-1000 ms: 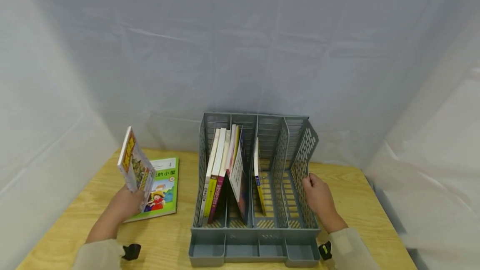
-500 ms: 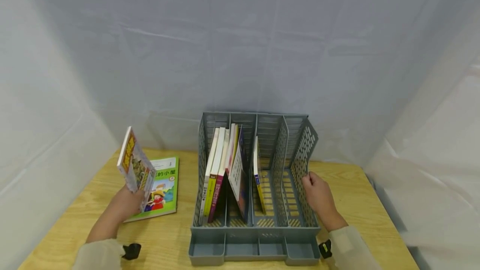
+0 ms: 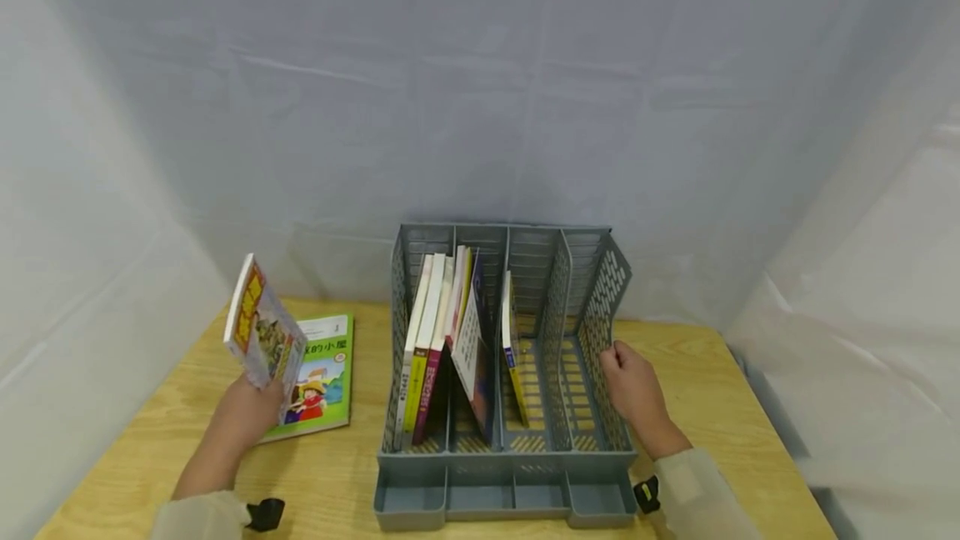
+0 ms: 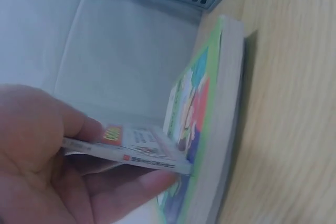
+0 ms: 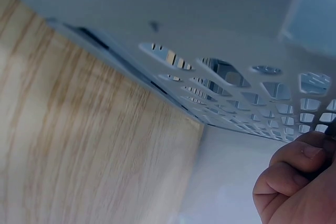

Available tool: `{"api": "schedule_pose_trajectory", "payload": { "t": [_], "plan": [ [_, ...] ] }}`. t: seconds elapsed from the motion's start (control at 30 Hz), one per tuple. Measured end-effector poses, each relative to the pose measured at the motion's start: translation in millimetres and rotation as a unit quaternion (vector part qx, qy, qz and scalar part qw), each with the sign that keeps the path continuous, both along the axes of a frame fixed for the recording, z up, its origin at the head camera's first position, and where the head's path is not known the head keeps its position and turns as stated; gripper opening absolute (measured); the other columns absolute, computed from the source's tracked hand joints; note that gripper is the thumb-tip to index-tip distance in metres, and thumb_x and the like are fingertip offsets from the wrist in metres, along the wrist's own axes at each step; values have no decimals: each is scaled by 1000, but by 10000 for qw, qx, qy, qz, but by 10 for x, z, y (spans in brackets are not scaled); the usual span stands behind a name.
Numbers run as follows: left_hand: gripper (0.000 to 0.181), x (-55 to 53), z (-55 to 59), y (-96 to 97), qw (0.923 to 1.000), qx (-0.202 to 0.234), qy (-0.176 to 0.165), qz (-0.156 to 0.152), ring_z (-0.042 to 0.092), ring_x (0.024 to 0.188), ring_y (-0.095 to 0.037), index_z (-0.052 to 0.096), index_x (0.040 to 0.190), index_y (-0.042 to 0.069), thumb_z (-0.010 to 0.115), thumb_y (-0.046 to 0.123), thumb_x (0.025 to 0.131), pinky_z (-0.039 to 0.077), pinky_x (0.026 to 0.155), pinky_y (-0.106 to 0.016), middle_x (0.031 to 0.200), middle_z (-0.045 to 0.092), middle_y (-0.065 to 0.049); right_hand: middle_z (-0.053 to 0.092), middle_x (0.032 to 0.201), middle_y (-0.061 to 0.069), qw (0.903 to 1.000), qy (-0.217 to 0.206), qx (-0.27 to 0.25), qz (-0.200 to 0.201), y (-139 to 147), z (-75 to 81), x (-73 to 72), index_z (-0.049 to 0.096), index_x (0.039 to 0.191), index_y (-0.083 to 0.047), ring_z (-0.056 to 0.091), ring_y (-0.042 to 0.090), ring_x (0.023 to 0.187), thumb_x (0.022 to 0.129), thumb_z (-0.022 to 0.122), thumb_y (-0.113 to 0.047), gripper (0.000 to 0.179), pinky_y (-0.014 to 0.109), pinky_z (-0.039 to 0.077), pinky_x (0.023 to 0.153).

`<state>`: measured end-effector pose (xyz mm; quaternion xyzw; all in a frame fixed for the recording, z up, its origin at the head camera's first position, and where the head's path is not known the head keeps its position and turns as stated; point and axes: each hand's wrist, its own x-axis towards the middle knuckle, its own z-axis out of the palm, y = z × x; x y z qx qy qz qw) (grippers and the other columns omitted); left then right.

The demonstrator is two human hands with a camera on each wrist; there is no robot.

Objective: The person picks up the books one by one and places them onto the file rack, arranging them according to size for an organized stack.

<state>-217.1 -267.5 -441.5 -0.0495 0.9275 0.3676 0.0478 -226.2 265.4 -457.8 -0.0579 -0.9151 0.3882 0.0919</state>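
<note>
In the head view my left hand (image 3: 246, 417) pinches a thin paperback book (image 3: 268, 332) near its lower end and holds it on edge. Thumb and fingers lie on opposite faces of that book in the left wrist view. Just under it, a green picture book (image 3: 324, 373) lies flat on the table; the held book's lower edge is close to its cover, though contact is unclear. My right hand (image 3: 636, 390) grips the right side wall of a grey desktop file rack (image 3: 606, 290), with curled fingers seen at the lattice in the right wrist view.
Several books (image 3: 431, 315) lean in the rack's two left slots, and one thin book (image 3: 513, 348) leans in the third. Shallow trays (image 3: 480, 500) run along the rack's front. White sheeting (image 3: 480, 107) surrounds the wooden table (image 3: 690, 373) at back and sides.
The head view has shifted slightly, so everything sits a little further left. The held book's top has tipped slightly to the left. Both hands keep their holds.
</note>
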Motion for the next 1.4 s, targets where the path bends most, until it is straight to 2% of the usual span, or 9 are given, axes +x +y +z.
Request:
{"api": "schedule_pose_trajectory", "payload": {
  "t": [0.23, 0.4, 0.57, 0.8, 0.9, 1.0, 1.13, 1.27, 1.4],
  "plan": [
    [66, 135, 174, 118, 9910, 480, 876, 893, 48, 128, -61, 25, 157, -11, 36, 36, 111, 44, 100, -69, 146, 39, -45, 40, 67, 4, 10000, -11, -5, 14, 4, 14, -16, 43, 83, -12, 35, 21, 57, 108, 36, -24, 28, 34, 33, 58],
    [62, 172, 280, 189, 9844, 421, 1506, 809, 57, 117, -61, 32, 154, -9, 42, 34, 111, 52, 88, -66, 139, 48, -44, 40, 67, 4, 10000, 69, -55, 18, 15, 6, -24, 43, 83, -12, 35, 21, 57, 108, 37, -24, 28, 34, 33, 58],
    [61, 132, 125, 257, 9908, 202, 1163, 663, 56, 122, -57, 39, 149, -14, 43, 33, 111, 51, 92, -64, 140, 50, -42, 40, 66, 4, 9999, 108, -53, 16, 23, -11, -27, 42, 83, -12, 36, 20, 56, 108, 37, -24, 29, 34, 33, 57],
    [60, 54, 28, 216, 9962, -484, 688, -227, 57, 122, -57, 38, 148, -17, 47, 29, 110, 52, 92, -64, 139, 50, -42, 41, 66, 4, 9999, 69, -64, 39, 17, -54, -34, 42, 83, -12, 36, 21, 55, 108, 36, -25, 29, 34, 33, 57],
    [67, 46, 165, 174, 9953, -668, 601, -373, 63, 114, -53, 42, 147, -15, 50, 39, 108, 54, 88, -61, 135, 55, -40, 41, 67, 4, 10000, 39, -32, 41, 14, -67, -39, 42, 83, -12, 35, 21, 56, 108, 35, -25, 29, 34, 33, 57],
    [76, 71, 403, 138, 9939, -859, 673, -161, 73, 81, -39, 52, 140, -13, 47, 55, 106, 57, 62, -50, 113, 70, -34, 40, 67, 5, 10000, -9, -52, 28, 14, -62, -36, 42, 83, -12, 35, 21, 56, 108, 35, -25, 29, 34, 33, 57],
    [67, 156, 777, 99, 9857, -1285, 1092, 74, 51, 48, -19, 62, 125, -9, 47, 54, 106, 37, 41, -36, 70, 68, -11, 40, 68, 4, 9999, -61, -98, 17, 14, -46, -32, 42, 84, -12, 35, 20, 57, 107, 35, -26, 28, 34, 33, 57],
    [52, 238, 1037, 70, 9783, -1699, 1173, -191, 46, 51, -20, 63, 119, -7, 47, 42, 108, 35, 43, -35, 67, 60, -2, 39, 68, 4, 9999, -64, -136, 30, 16, -32, -24, 41, 84, -13, 34, 20, 57, 107, 35, -26, 28, 34, 32, 58],
    [46, 320, 1120, 64, 9765, -1794, 1180, -198, 53, 56, -19, 64, 116, -6, 47, 36, 110, 38, 47, -35, 75, 69, -5, 39, 68, 4, 9998, -23, -169, 60, 17, -27, -22, 41, 83, -13, 33, 20, 57, 108, 35, -25, 28, 34, 32, 57]
  ]
}}
